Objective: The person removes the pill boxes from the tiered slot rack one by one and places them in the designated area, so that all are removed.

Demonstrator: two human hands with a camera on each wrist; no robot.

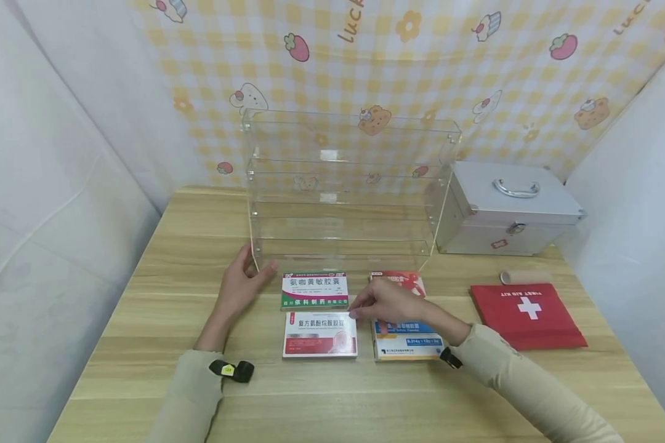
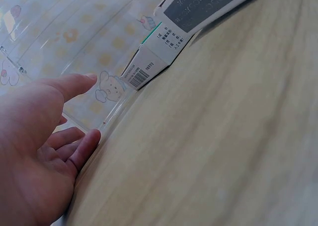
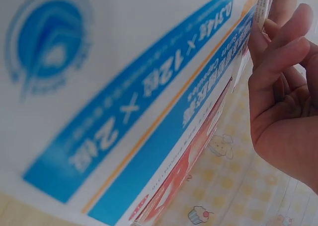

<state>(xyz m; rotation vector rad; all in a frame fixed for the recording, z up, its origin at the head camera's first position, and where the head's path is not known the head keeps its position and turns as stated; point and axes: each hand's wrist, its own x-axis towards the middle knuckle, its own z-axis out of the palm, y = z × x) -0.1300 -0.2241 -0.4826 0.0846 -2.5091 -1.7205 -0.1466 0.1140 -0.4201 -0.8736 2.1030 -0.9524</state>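
At the lower left corner of the clear acrylic rack rests my left hand, its thumb stretched out in front of the side panel; the left wrist view shows that hand beside the panel. My right hand pinches the upper right corner of a red-and-white medicine box. Above that box lies a green-and-white medicine box. Under the right forearm is a blue-and-white medicine box, large in the right wrist view. A red medicine box is partly hidden by the right hand.
A silver metal case with a handle stands at the back right. In front of it lie a tan roll and a red first aid pouch. Behind the rack hangs a yellow checked curtain. Everything stands on a wooden table.
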